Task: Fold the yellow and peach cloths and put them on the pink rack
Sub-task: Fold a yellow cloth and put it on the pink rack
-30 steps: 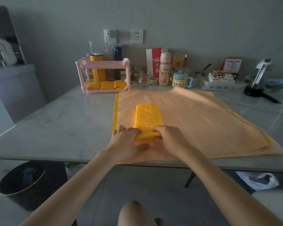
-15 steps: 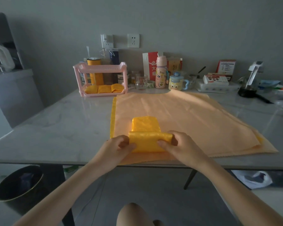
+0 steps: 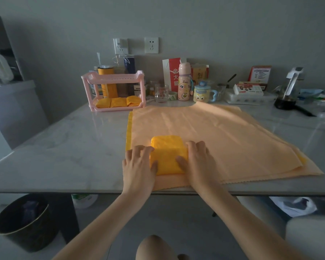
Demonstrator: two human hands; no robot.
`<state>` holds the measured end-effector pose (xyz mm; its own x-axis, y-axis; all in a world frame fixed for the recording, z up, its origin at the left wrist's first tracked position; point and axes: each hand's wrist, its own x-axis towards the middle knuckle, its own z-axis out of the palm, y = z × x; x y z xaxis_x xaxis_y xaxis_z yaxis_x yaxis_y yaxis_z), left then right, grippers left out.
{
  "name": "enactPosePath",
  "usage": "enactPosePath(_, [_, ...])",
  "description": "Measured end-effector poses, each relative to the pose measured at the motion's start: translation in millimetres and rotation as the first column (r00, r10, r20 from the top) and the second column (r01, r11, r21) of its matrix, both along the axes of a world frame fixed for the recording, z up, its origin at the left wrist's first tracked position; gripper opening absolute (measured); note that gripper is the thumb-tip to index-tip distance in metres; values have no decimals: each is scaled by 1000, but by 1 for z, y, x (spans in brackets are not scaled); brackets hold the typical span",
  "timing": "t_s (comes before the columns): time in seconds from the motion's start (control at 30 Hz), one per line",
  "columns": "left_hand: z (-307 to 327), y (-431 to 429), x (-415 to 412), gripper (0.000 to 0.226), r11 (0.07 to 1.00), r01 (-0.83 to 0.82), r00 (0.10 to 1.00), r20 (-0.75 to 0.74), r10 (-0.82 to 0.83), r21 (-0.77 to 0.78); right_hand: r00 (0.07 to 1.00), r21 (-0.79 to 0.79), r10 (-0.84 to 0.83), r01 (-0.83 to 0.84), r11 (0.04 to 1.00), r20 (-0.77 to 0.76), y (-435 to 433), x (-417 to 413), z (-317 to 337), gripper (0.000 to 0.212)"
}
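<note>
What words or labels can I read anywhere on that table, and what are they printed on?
"Smile": on the pink bottle.
"金大": running down the red and white paper bag; a third character below is partly hidden by the bottle.
Too small or blurred to read: the print on the red card, the white box and the yellow canister.

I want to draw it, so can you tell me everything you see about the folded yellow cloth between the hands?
The yellow cloth is bright, smooth-looking fabric folded into a thick, roughly rectangular pad with rounded far corners. It lies flat on the big peach cloth, near the front edge of the table. The left hand presses against its left side and the right hand against its right side, each thumb resting on top.
</note>
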<state>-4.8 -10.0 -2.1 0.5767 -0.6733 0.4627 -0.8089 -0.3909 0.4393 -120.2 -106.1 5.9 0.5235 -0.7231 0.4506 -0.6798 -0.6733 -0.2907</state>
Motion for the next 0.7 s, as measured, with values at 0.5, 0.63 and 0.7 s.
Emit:
enactPosePath(0.5, [-7, 3, 11, 36, 967, 207, 975, 47, -216, 148, 875, 121, 351, -330, 936, -332, 14, -8, -14, 112])
enactPosePath(0.63, [-5, 4, 13, 38, 951, 221, 971, 37, -234, 214, 881, 155, 321, -284, 946, -349, 13, -7, -8, 100])
enactPosePath(0.7, [0, 2, 14, 37, 942, 223, 971, 25, -237, 251, 888, 170, 312, -269, 948, -338, 9, -7, -3, 73])
